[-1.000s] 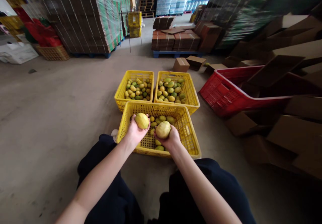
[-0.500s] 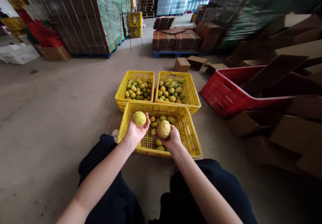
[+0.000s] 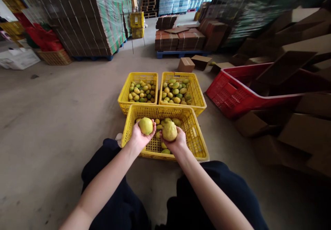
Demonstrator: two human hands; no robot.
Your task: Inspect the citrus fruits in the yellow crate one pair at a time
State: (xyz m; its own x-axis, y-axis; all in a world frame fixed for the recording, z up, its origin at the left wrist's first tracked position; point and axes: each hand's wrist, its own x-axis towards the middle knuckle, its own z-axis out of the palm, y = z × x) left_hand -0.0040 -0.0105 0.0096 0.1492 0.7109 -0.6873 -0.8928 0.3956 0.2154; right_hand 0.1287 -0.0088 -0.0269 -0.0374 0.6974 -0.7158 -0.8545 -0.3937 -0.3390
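Over the near yellow crate (image 3: 195,138), each of my hands holds a yellow-green fruit whose exact kind I cannot make out. My left hand (image 3: 139,137) is closed around a smooth, roundish fruit (image 3: 146,126), palm up. In my right hand (image 3: 180,141) sits a larger, paler fruit (image 3: 169,131) with a lumpy, knobbed top. The two fruits are close together but apart. Several more fruits (image 3: 166,151) lie in the bottom of this crate, partly hidden by my hands.
Two more yellow crates, left (image 3: 124,97) and right (image 3: 198,101), stand just beyond, holding yellow and green fruits. A red crate (image 3: 230,92) and cardboard boxes (image 3: 305,137) crowd the right side. Farther back are a small carton (image 3: 186,64) and flat cardboard bundles (image 3: 178,40) on a blue pallet.
The fruit in my left hand has turned and shifted slightly right and down. My right hand has tilted its fruit so the knobbed top points up. Both stay held.
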